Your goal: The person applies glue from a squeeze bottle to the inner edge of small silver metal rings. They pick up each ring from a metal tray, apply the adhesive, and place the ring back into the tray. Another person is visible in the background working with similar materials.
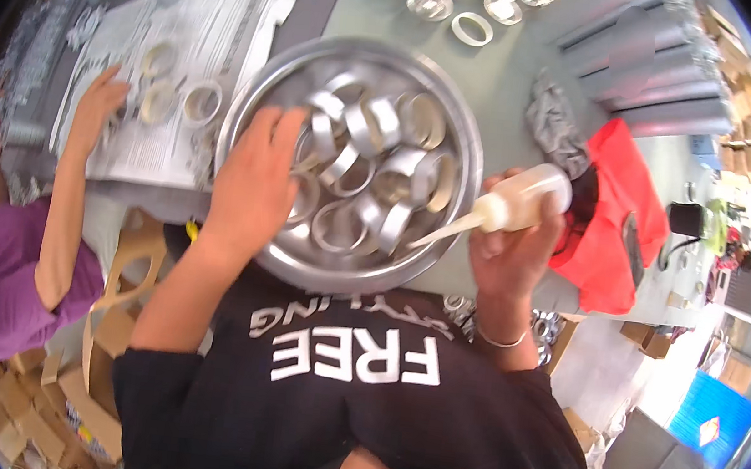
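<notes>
A wide steel bowl (243, 102) in front of me holds several silver metal rings (339, 231), lying at mixed angles. My left hand (253, 176) is over the bowl's left side, slightly blurred. Its fingers are bent down beside the nearest rings, with the thumb apart, and no ring is plainly in its grasp. In my right hand (519, 259), right of the bowl, a translucent squeeze bottle (530, 196) with pale contents is gripped and tilted. Its thin nozzle (444, 233) points down and left, crossing the rim, with the tip close to the rings.
More rings (470, 29) lie at the table's far side. Grey tubes (645, 66) are stacked at far right, near a grey rag (556, 125) and red cloth (624, 224). At left, a co-worker's hand (101, 105) reaches over printed paper (164, 153) bearing rings. Cardboard boxes (28, 409) sit below.
</notes>
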Motion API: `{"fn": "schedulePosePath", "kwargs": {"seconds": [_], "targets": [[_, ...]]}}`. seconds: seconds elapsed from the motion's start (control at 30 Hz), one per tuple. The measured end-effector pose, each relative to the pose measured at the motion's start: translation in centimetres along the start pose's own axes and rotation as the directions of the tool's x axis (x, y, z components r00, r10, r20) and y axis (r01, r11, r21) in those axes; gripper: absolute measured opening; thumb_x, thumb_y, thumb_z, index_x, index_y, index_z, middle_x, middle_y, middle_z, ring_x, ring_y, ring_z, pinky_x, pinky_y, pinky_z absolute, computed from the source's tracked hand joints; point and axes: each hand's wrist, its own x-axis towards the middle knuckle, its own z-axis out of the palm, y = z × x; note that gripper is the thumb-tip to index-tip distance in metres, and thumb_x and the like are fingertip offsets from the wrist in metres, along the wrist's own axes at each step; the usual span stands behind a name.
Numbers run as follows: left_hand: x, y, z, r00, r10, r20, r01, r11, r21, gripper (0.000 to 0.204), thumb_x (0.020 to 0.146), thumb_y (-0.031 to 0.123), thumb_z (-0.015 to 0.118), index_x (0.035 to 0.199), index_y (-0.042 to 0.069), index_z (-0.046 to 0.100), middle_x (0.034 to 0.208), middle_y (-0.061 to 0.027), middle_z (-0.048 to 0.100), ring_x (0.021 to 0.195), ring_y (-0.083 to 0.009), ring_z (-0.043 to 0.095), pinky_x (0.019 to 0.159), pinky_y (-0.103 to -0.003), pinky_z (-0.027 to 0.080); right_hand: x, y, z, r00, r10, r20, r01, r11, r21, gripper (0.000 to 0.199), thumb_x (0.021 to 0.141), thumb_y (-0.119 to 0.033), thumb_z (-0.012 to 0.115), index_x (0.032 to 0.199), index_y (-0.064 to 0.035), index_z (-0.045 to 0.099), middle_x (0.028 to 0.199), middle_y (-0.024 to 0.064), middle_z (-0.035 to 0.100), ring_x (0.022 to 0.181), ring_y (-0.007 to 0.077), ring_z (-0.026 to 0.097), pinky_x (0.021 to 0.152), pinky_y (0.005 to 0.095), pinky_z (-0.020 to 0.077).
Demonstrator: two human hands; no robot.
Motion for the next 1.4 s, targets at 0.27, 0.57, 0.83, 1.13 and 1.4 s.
{"fn": "schedulePosePath", "kwargs": {"seconds": [0.27, 0.57, 0.83, 1.13, 1.4], "targets": [[-3.4, 3.7, 0.6, 0.974, 0.217, 0.061, -0.204, 0.965, -0.167, 0.055, 0.071, -0.003, 0.064, 0.125, 0.004, 0.053, 0.121, -0.0207, 0.050, 0.110, -0.0381, 0.053, 0.092, -0.042, 0.046, 0.6, -0.6, 0.0, 0.998, -0.017, 0.064, 0.015, 1.000, 0.025, 0.041, 0.091, -0.042, 0.055, 0.111, -0.0060, 0.054, 0.092, 0.0167, 0.067, 0.047, 0.0136, 0.053, 0.042, 0.0241, 0.0414], [-3.4, 2.5, -0.1, 0.971, 0.061, 0.231, -0.035, 0.993, -0.114, 0.069, 0.066, 0.016, 0.077, 0.127, 0.001, 0.050, 0.122, -0.0173, 0.052, 0.114, -0.0376, 0.051, 0.098, -0.043, 0.041, 0.0, -0.4, -0.5, 0.998, -0.034, 0.054, 0.035, 0.999, -0.008, 0.043, 0.092, -0.044, 0.054, 0.109, -0.0046, 0.054, 0.093, 0.0154, 0.066, 0.045, 0.0113, 0.050, 0.040, 0.0216, 0.0397], [-1.7, 1.5, -0.1, 0.926, 0.157, 0.344, -0.077, 0.969, -0.233, 0.063, 0.069, 0.022, 0.076, 0.123, 0.001, 0.052, 0.130, -0.0202, 0.048, 0.116, -0.0384, 0.051, 0.095, -0.042, 0.044, -0.4, -0.5, -0.5, 0.998, -0.030, 0.058, 0.029, 1.000, 0.011, 0.040, 0.091, -0.042, 0.055, 0.110, -0.0067, 0.054, 0.091, 0.0164, 0.068, 0.046, 0.0130, 0.051, 0.042, 0.0240, 0.0385], [-1.3, -0.5, 1.6, 0.905, 0.255, 0.341, -0.122, 0.923, -0.365, 0.043, 0.069, 0.023, 0.075, 0.105, 0.004, 0.062, 0.115, -0.0157, 0.056, 0.106, -0.0345, 0.056, 0.089, -0.041, 0.046, 0.2, -0.1, -0.9, 0.993, -0.053, 0.104, 0.051, 0.998, 0.025, 0.044, 0.091, -0.044, 0.055, 0.111, -0.0046, 0.057, 0.093, 0.0164, 0.068, 0.045, 0.0133, 0.051, 0.039, 0.0224, 0.0382], [-1.7, 0.3, -0.3, 0.924, 0.003, 0.382, 0.255, 0.739, -0.623, 0.065, 0.066, 0.018, 0.081, 0.123, 0.006, 0.053, 0.103, -0.0079, 0.058, 0.083, -0.0144, 0.057, 0.065, -0.029, 0.051, -0.6, 0.0, -0.4, 0.976, -0.189, 0.109, 0.196, 0.979, -0.052, 0.056, 0.087, -0.048, 0.057, 0.117, -0.0014, 0.050, 0.100, 0.0177, 0.062, 0.048, 0.0148, 0.053, 0.039, 0.0227, 0.0424]]}}
